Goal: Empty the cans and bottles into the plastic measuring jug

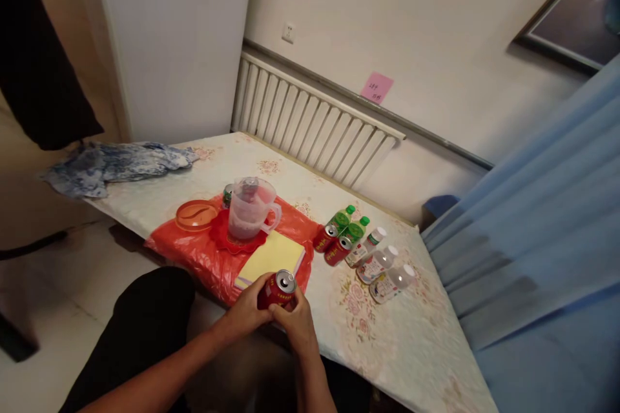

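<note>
Both my hands wrap around a red drink can point(277, 290) near the table's front edge, its silver top facing up. My left hand point(249, 306) grips it from the left, and my right hand point(298, 322) from the right, with the thumbs close together at the front. Just beyond the can lies a yellow pad of paper point(276, 255). Behind it a clear plastic jug point(245, 213) stands in a red scalloped dish point(220, 235), on a red plastic sheet point(179, 248). Whether the jug holds anything is hard to make out.
Right of the sheet stand two red cans point(338, 250), two green bottles point(356, 230) and several clear white-capped bottles point(382, 268). An orange round lid point(196, 215) lies left of the jug, with a green can point(227, 195) behind. A patterned cloth point(126, 164) covers the far left corner.
</note>
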{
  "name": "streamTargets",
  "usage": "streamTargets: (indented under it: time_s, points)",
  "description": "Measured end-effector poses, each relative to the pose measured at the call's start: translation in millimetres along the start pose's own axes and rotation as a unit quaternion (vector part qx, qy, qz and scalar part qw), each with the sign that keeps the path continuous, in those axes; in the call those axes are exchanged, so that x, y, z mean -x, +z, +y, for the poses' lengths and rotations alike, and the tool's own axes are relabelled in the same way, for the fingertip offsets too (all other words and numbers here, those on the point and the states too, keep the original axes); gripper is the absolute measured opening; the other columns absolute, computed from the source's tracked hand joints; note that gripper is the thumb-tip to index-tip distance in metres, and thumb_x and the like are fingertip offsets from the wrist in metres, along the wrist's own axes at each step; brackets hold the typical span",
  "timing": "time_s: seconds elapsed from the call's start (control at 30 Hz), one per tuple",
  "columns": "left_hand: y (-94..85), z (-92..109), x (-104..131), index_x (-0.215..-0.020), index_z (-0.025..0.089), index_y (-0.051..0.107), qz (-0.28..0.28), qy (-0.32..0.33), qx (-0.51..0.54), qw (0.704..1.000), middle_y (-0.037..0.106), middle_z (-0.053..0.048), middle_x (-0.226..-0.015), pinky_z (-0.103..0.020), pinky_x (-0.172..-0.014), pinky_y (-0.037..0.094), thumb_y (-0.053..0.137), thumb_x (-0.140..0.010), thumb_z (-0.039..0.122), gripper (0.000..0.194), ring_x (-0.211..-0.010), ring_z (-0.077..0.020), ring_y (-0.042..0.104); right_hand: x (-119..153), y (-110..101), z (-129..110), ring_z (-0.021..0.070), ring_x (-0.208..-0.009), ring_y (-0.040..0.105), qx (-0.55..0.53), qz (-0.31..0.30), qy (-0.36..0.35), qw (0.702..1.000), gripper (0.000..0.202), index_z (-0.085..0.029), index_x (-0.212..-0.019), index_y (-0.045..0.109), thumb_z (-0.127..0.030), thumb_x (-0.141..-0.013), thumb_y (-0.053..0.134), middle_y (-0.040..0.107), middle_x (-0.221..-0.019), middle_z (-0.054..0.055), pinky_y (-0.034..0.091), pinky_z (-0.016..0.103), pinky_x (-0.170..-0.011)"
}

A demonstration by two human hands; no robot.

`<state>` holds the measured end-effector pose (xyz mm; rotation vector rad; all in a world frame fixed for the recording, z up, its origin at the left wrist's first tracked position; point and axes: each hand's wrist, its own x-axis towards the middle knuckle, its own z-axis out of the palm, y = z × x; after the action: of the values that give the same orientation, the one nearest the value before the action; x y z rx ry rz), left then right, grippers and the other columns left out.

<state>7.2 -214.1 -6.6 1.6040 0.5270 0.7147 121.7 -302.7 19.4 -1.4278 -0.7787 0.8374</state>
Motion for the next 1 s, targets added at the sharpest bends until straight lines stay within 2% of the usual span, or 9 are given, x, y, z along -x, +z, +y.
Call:
streamTargets:
  time_s: [0.13, 0.23, 0.33, 0.43, 0.57, 0.67, 0.8, 1.0]
  points:
    - [6.6, -13, -10, -0.137, 0.018, 0.048, -0.064, 0.041, -0.033, 0.997, 0.06, -0.013, -0.139, -0.043, -0.111, 0.042, 0.073, -0.066, 0.026, 0.076, -0.128, -0.0309, 0.055, 2, -11, -1, 0.0264, -0.095, 0.072, 0.012, 0.054, 0.001, 0.998, 0.058, -0.015, -0.113, 0.067, -0.018, -0.055, 0.072, 0.076, -0.101, 0.006, 0.058, 0.035, -0.086]
    - [2.3, -29, -20, -0.134, 0.017, 0.052, -0.05, 0.059, -0.144, 0.986, 0.06, -0.015, -0.137, -0.046, -0.111, 0.043, 0.07, -0.072, 0.031, 0.066, -0.126, -0.0318, 0.056, 1, -27, -3, 0.0258, -0.089, 0.072, 0.038, 0.102, -0.005, 0.994, 0.052, -0.015, -0.109, 0.069, -0.024, -0.057, 0.073, 0.077, -0.097, 0.006, 0.059, 0.034, -0.081]
    - [-8.2, -41, -34, -0.124, 0.018, 0.059, -0.02, 0.1, -0.304, 0.947, 0.066, -0.014, -0.123, -0.044, -0.105, 0.047, 0.054, -0.088, 0.033, 0.039, -0.118, -0.0285, 0.06, -3, -50, 1, 0.0254, -0.084, 0.072, 0.071, 0.163, -0.011, 0.984, 0.048, -0.015, -0.103, 0.07, -0.029, -0.058, 0.076, 0.077, -0.093, 0.006, 0.059, 0.034, -0.077]
    - [-17.3, -46, -53, -0.116, 0.018, 0.063, -0.019, 0.137, -0.39, 0.91, 0.068, -0.013, -0.113, -0.043, -0.1, 0.048, 0.043, -0.095, 0.027, 0.03, -0.111, -0.0269, 0.06, -11, -75, 10, 0.0248, -0.081, 0.071, 0.093, 0.22, -0.018, 0.971, 0.048, -0.015, -0.101, 0.07, -0.034, -0.057, 0.077, 0.076, -0.089, 0.006, 0.057, 0.034, -0.075]
    - [-20.1, -51, -80, -0.102, 0.017, 0.065, -0.021, 0.141, -0.431, 0.891, 0.066, -0.013, -0.103, -0.043, -0.096, 0.046, 0.039, -0.096, 0.023, 0.027, -0.102, -0.027, 0.057, -20, -101, 18, 0.0247, -0.082, 0.071, 0.109, 0.278, -0.018, 0.954, 0.05, -0.014, -0.102, 0.07, -0.036, -0.058, 0.075, 0.076, -0.09, 0.007, 0.056, 0.033, -0.075]
    - [-18.5, -59, -91, -0.092, 0.018, 0.064, -0.024, 0.139, -0.461, 0.876, 0.063, -0.011, -0.095, -0.04, -0.089, 0.045, 0.038, -0.097, 0.022, 0.026, -0.094, -0.0258, 0.057, -27, -117, 20, 0.0253, -0.083, 0.07, 0.131, 0.317, -0.021, 0.939, 0.053, -0.013, -0.104, 0.07, -0.038, -0.058, 0.076, 0.076, -0.093, 0.009, 0.055, 0.033, -0.077]
    - [-17.9, -67, -93, -0.089, 0.017, 0.063, -0.021, 0.136, -0.493, 0.859, 0.061, -0.011, -0.092, -0.041, -0.086, 0.044, 0.037, -0.097, 0.02, 0.027, -0.092, -0.027, 0.056, -42, -137, 27, 0.0245, -0.081, 0.07, 0.139, 0.354, -0.04, 0.924, 0.058, -0.012, -0.108, 0.068, -0.041, -0.058, 0.076, 0.075, -0.095, 0.009, 0.055, 0.033, -0.075]
    - [-18.4, -65, -92, -0.091, 0.017, 0.063, -0.024, 0.137, -0.516, 0.845, 0.062, -0.011, -0.094, -0.041, -0.088, 0.043, 0.038, -0.095, 0.018, 0.025, -0.094, -0.0268, 0.056, -74, -166, 37, 0.0232, -0.079, 0.068, 0.161, 0.402, -0.066, 0.899, 0.057, -0.014, -0.107, 0.067, -0.043, -0.058, 0.074, 0.074, -0.093, 0.008, 0.053, 0.032, -0.071]
